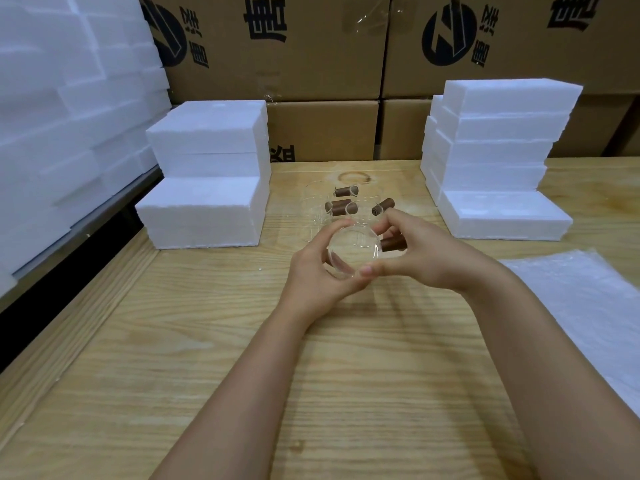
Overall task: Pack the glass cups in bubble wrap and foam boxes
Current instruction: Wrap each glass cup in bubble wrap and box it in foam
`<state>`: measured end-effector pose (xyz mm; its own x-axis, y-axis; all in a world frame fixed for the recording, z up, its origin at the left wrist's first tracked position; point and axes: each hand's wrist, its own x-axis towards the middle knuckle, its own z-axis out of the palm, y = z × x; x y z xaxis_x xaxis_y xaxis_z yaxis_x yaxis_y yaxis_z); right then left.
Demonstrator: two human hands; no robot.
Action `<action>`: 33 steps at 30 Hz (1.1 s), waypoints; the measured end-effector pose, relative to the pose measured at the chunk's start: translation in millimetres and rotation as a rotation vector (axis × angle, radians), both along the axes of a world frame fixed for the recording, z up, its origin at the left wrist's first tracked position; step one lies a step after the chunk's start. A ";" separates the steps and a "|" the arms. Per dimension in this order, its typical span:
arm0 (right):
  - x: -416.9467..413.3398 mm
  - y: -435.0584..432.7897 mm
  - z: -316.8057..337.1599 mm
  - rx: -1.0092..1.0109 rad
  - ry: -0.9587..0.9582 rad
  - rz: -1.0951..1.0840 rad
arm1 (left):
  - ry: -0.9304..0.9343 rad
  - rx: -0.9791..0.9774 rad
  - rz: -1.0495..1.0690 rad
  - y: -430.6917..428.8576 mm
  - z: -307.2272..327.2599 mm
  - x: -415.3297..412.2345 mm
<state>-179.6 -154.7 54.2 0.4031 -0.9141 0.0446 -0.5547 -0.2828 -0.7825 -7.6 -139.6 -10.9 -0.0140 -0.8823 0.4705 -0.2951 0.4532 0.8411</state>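
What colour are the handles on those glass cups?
Dark brown, as on the handle of the held glass cup; the head view shows it.

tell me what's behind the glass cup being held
More clear cups with brown handles stand on the table behind the glass cup, cardboard boxes farther back. The left hand and right hand grip it and hide some, so their count is unclear.

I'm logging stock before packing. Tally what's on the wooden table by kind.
Piles of white rectangular foam boxes: 2
Clear glass cups with brown wooden handles: 5, one held by left hand and right hand
Piles of translucent bubble wrap: 1
Total: 8
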 end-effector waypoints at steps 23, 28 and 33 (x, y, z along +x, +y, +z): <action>43.0 4.4 -29.7 -0.373 0.103 -0.366 | -0.063 -0.111 0.106 -1.1 -2.1 -2.7; 42.6 4.6 -31.3 -0.411 0.047 -0.319 | -0.061 -0.139 0.106 -2.3 -3.0 -2.1; 32.3 4.4 -36.4 -0.539 0.011 -0.240 | 0.000 -0.110 0.091 -0.1 -0.4 -0.1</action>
